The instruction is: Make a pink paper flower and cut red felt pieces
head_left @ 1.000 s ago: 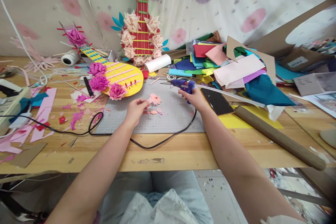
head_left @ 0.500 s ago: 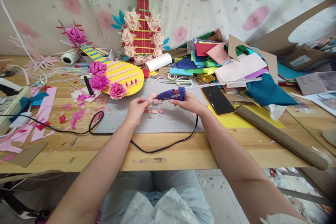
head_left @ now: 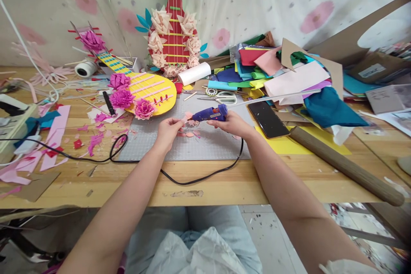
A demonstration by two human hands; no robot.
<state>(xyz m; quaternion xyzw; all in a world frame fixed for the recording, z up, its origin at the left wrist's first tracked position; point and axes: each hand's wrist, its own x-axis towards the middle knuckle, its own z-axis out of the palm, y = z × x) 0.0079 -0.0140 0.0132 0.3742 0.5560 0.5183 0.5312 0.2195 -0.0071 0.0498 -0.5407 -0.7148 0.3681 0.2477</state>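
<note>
My right hand is wrapped around a blue glue gun, its nozzle pointing left and a long clear glue stick sticking out of its back. The fingers of my left hand pinch a small pale pink paper piece right at the nozzle tip; its outline is partly hidden. Beneath both hands lies a grey cutting mat with pink paper petals scattered on it. The black cord loops below the gun along the table front.
A yellow paper guitar with pink flowers lies at left; a red one stands behind. Scissors, a phone, a brown roller and piled coloured paper are to the right. Pink scraps litter the left.
Both hands hold nearly the same pose, with the nozzle still at the pink paper piece. The view has shifted very slightly.
</note>
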